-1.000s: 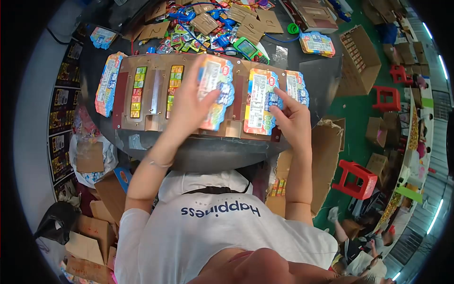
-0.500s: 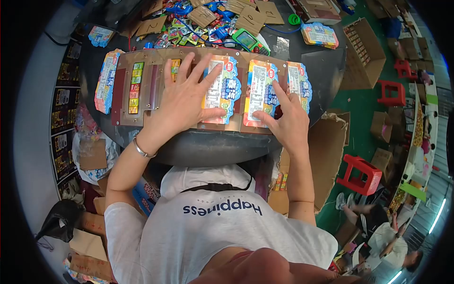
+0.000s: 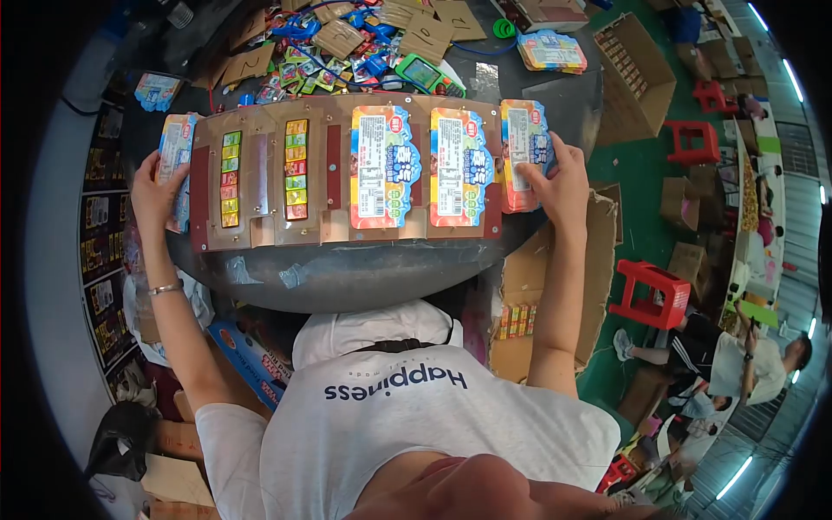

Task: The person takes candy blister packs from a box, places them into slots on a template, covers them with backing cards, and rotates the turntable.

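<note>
A long brown tray (image 3: 338,227) lies on the black table. Two backing cards with blue scalloped edges, a left-hand printed card (image 3: 373,169) and a right-hand printed card (image 3: 448,169), lie flat in its right half. Farther left, a strip of small colourful packets (image 3: 230,178) and a second packet strip (image 3: 296,169) sit in slots. My left hand (image 3: 159,192) is closed around the near edge of a card stack (image 3: 178,139) at the tray's left end. My right hand (image 3: 563,186) grips another card stack (image 3: 523,130) at the right end, thumb on top.
Loose colourful packets (image 3: 299,74) and numbered cardboard pieces (image 3: 425,37) heap up at the back, with a green toy phone (image 3: 419,73). More cards (image 3: 552,50) lie back right. Open cartons (image 3: 637,78) and a red stool (image 3: 650,295) stand on the right.
Both hands have moved outward from the cards in the tray to the stacks at its ends. The second packet strip and both flat cards are now uncovered. The whole view has shifted slightly.
</note>
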A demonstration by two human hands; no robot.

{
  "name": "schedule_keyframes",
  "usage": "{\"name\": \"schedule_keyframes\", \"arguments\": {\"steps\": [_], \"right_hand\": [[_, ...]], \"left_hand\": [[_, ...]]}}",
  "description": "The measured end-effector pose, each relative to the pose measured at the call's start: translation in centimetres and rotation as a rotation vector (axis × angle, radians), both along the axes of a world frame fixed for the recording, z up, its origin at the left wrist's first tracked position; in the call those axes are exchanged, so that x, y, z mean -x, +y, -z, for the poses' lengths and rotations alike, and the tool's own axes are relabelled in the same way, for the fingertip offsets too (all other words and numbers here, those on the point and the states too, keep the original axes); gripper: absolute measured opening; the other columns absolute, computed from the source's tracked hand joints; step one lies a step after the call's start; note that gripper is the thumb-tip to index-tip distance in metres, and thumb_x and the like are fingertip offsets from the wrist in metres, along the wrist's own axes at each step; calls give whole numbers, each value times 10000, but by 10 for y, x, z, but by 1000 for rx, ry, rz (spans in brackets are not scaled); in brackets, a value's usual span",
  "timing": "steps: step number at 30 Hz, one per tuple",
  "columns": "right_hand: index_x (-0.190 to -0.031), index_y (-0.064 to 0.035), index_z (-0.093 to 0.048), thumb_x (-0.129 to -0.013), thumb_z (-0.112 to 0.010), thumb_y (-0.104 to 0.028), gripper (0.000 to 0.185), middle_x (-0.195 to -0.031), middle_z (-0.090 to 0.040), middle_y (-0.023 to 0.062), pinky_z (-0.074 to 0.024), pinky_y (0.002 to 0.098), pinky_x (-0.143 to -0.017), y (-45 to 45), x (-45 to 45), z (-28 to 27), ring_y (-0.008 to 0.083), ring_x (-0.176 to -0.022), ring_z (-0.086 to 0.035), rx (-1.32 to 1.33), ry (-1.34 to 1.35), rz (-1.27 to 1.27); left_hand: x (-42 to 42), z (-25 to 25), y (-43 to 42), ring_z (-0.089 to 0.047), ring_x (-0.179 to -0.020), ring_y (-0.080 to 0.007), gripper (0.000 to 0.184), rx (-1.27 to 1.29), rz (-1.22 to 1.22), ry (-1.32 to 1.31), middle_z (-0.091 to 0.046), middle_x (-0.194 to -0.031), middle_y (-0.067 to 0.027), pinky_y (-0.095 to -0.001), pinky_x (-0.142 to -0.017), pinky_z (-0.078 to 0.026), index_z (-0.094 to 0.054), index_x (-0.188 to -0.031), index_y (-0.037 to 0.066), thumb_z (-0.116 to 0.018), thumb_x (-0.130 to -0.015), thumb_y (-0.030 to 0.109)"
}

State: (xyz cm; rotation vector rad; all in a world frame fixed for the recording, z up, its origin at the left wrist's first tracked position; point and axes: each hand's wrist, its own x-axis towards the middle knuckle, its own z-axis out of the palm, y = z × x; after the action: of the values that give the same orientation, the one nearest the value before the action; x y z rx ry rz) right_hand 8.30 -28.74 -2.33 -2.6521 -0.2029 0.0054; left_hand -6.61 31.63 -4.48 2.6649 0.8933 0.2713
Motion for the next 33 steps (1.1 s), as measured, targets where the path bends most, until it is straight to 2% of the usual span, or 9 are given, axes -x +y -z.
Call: {"name": "schedule_keyframes", "arguments": {"steps": [5, 8, 12, 14, 16, 20, 23, 27, 33], "right_hand": [[-1273, -34, -570, -820, -761, -207, 522, -1060, -638, 108, -528, 380, -764, 11, 18, -10, 293, -914, -662, 190, -382, -26], [-1249, -32, -548, -892, -682, -79, 384, -939, -684, 83, -526, 298, -674, 6, 24, -38, 181, -837, -681, -132, -242, 75], [-1520, -59, -281, -886, -623, 14, 724, -981, -691, 108, -497, 187, -605, 107, 66, -92, 138, -834, -679, -968, 72, -77], [-1510, -74, -350, -861, -640, 25, 718, -800, -628, 20, -413, 196, -514, 153, 71, -64, 48, -619, -553, -856, 490, -269], [-1418, -59, -511, -861, -673, -2, 583, -636, -454, -73, -348, 210, -486, 207, 65, -35, 24, -538, -445, -662, 304, -408], [-1397, -56, -534, -836, -717, -72, 590, -551, -461, -7, -396, 274, -480, 244, 59, -23, 82, -490, -503, -348, 206, -415], [-1336, -81, -591, -774, -795, -324, 645, -797, -576, 102, -449, 356, -601, 248, 73, -36, 218, -688, -565, -40, -13, -469], [-1314, -107, -604, -633, -818, -568, 850, -1032, -530, 127, -424, 420, -809, 248, 82, -47, 279, -966, -507, 186, -77, -549], [-1405, -77, -499, -581, -843, -587, 1029, -1155, -531, 168, -329, 473, -968, 250, 79, -41, 306, -1113, -468, 178, -37, -506]], "left_hand": [[-3, -28, -20, -643, -934, -356, 544, -560, 154, 34, -666, -1062, -125, -440, -778, -527, -614, -1106, 64, -794, -754, 438], [4, -33, 41, -683, -848, -182, 542, 268, 238, 12, -699, -961, -84, -309, -737, -541, -517, -1280, 41, -777, -819, 159], [20, -74, -37, -659, -919, -134, 770, 1124, 368, -448, -688, -1039, -95, -257, -820, -544, -263, -1550, 103, -630, -887, -36], [17, -48, -85, -630, -997, -112, 694, 969, 314, -487, -666, -1153, -92, -255, -845, -531, -434, -1471, 69, -713, -840, -7], [13, -43, -127, -627, -978, -97, 593, 844, 303, -475, -683, -1163, -75, -246, -854, -507, -574, -1354, 37, -776, -797, 38], [4, -59, -142, -659, -974, -268, 500, 296, 238, 17, -669, -1139, -105, -354, -875, -497, -648, -1262, 81, -771, -807, 250], [3, -41, -132, -528, -1206, -300, 574, -300, 453, -100, -577, -1309, -77, -483, -1048, -362, -621, -1289, 110, -747, -802, 386], [6, -46, -97, -300, -1395, -354, 1035, -70, 760, 7, -407, -1492, -81, -618, -1126, -149, -445, -1467, 213, -810, -586, 615], [-12, -56, -80, -238, -1426, -397, 1143, -112, 861, 115, -323, -1551, -105, -613, -1129, -160, -395, -1500, 280, -845, -490, 571]]}}
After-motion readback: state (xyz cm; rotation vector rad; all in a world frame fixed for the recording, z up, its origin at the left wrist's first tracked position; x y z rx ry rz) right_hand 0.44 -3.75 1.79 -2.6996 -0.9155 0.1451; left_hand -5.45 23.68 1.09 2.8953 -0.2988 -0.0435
